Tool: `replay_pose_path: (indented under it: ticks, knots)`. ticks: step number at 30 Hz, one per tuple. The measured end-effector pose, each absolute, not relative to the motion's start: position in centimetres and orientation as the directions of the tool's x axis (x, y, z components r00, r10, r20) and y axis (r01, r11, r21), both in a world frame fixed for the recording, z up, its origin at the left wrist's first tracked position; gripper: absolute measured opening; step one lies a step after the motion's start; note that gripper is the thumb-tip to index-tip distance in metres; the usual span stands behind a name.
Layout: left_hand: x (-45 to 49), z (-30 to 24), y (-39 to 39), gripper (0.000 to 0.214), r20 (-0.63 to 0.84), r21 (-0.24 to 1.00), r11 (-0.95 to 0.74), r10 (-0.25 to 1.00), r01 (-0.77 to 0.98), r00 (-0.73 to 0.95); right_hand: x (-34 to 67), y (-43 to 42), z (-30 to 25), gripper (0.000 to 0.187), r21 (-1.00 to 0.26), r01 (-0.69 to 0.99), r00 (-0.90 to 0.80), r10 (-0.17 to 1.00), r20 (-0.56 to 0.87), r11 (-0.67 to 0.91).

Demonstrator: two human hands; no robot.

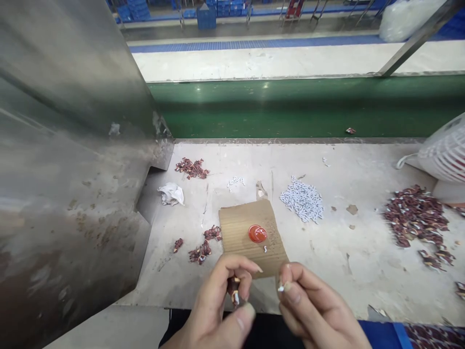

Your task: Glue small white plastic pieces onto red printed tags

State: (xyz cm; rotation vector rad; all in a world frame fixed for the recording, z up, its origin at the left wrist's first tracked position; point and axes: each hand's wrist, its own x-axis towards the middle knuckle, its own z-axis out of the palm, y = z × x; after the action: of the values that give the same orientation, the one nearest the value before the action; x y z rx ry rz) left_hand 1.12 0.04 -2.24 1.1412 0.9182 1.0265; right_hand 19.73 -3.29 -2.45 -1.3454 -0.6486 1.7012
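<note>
My left hand [218,303] is at the near table edge, fingers curled around a small dark red and white piece [233,290]. My right hand [312,308] is beside it, thumb and forefinger pinched on a tiny white piece [281,288]. The two hands are a short gap apart. Just beyond them lies a scrap of brown cardboard [238,228] with a blob of red glue or paste [257,233] in its middle and one small white piece beside the blob.
A pile of white pieces [302,199] lies right of the cardboard; a large dark red pile [416,215] sits far right, small red clusters [201,251] to the left. A crumpled white rag [171,193], a metal housing [65,160] at left, a green conveyor belt [290,106] behind, a striped bag [445,152].
</note>
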Motion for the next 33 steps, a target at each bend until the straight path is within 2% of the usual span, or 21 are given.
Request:
replay_pose_path:
  ticks: [1, 3, 6, 9, 12, 14, 19, 24, 27, 30, 33]
  knots:
    - [0.6, -2.3, -0.1, 0.033, -0.094, 0.98, 0.138, 0.953, -0.14, 0.287, 20.4, -2.9, -2.9, 0.04, -0.857, -0.212, -0.012, 0.878, -0.479, -0.47]
    - [-0.3, -2.7, -0.5, 0.026, -0.127, 0.985, 0.155, 0.952, -0.08, 0.277, 21.8, -1.9, -3.6, 0.034, -0.926, 0.067, 0.063, 0.928, -0.367, -0.371]
    - [-1.9, -3.8, -0.9, 0.021, -0.203, 0.979, 0.204, 0.952, 0.017, 0.229, 23.6, -0.1, -4.3, 0.032, -0.892, 0.404, 0.017, 0.977, -0.214, -0.203]
    - [-3.3, -5.1, -1.1, 0.015, -0.3, 0.953, 0.288, 0.942, 0.097, 0.149, 24.7, 1.5, -4.4, 0.03, -0.84, 0.524, -0.035, 0.983, -0.183, -0.138]
    - [-4.4, -6.0, -1.2, 0.008, -0.279, 0.956, 0.266, 0.955, 0.12, 0.101, 25.1, 2.7, -4.1, 0.027, -0.773, 0.628, -0.078, 0.981, -0.177, -0.089]
    - [-5.0, -6.2, -1.3, 0.004, -0.289, 0.956, 0.28, 0.952, 0.092, 0.098, 25.1, 3.3, -3.8, 0.027, -0.731, 0.68, -0.105, 0.978, -0.178, -0.06]
    - [-5.9, -5.9, -1.8, 0.02, -0.454, 0.891, 0.451, 0.889, 0.052, 0.065, 24.4, 3.8, -3.4, 0.03, -0.672, 0.74, -0.153, 0.97, -0.19, -0.015]
    - [-5.9, -5.7, -1.3, 0.009, -0.344, 0.939, 0.343, 0.935, 0.033, 0.085, 23.7, 3.8, -3.6, 0.031, -0.65, 0.76, -0.147, 0.973, -0.179, -0.005]
    - [-5.9, -6.1, -1.1, 0.009, -0.34, 0.939, 0.337, 0.939, 0.068, 0.051, 23.6, 3.8, -3.7, 0.031, -0.658, 0.753, -0.139, 0.976, -0.17, -0.007]
    - [-6.2, -6.4, -1.4, 0.016, -0.378, 0.918, 0.371, 0.925, 0.14, 0.029, 23.8, 3.6, -3.7, 0.028, -0.679, 0.734, -0.121, 0.979, -0.162, -0.022]
    - [-6.5, -6.3, -2.0, 0.018, -0.32, 0.913, 0.287, 0.945, 0.289, 0.074, 24.1, 3.2, -3.7, 0.027, -0.719, 0.692, -0.067, 0.986, -0.15, -0.063]
